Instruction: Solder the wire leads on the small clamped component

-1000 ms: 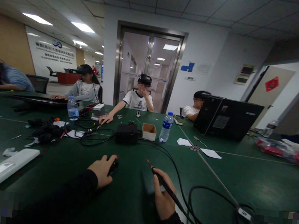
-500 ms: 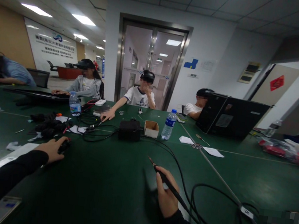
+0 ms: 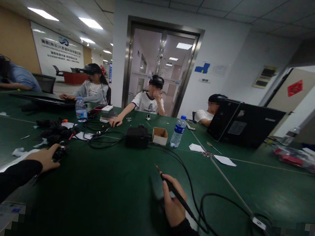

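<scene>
The right hand grips the corded pen tool above the green surface, well apart from the left hand, which closes on a small black object.

Readable text: none you can make out.
- Wall banner: rows of characters, too blurred.
- Red door sign: illegible.
- Bottle label: illegible.
</scene>
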The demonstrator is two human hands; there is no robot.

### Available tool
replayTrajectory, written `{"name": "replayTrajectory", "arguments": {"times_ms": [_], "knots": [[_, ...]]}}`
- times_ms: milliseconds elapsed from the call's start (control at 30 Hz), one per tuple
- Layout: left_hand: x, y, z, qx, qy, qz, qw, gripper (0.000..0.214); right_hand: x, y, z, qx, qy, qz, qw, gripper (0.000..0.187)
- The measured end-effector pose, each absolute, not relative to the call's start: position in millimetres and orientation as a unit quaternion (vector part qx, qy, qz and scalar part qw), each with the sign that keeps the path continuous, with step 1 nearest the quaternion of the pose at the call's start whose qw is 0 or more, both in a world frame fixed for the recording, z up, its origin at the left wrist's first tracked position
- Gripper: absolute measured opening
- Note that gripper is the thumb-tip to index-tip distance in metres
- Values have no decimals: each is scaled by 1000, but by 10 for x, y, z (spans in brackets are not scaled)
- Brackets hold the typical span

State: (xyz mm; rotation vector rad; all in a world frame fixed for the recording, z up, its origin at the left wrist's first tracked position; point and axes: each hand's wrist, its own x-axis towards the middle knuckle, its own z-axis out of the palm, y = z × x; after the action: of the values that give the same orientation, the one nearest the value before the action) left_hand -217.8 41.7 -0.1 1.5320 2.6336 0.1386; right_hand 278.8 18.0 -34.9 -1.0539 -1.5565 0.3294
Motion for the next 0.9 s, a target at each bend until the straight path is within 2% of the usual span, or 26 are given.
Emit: {"name": "replayTrajectory", "arguments": {"times_ms": [100,200,567,900], "knots": [[-1985,422,39,549,834,-21,51,71,2782,178,-348,-446,-669,143,577,18],[-1574,428,74,571,819,0,54,78,2777,180,-350,-440,-670,146,579,18],[495,345,128,657,731,97,156,77,2781,178,-350,-428,-671,151,586,20],[1261,128,97,675,714,108,150,74,2809,209,-394,-456,-634,199,592,25]]}}
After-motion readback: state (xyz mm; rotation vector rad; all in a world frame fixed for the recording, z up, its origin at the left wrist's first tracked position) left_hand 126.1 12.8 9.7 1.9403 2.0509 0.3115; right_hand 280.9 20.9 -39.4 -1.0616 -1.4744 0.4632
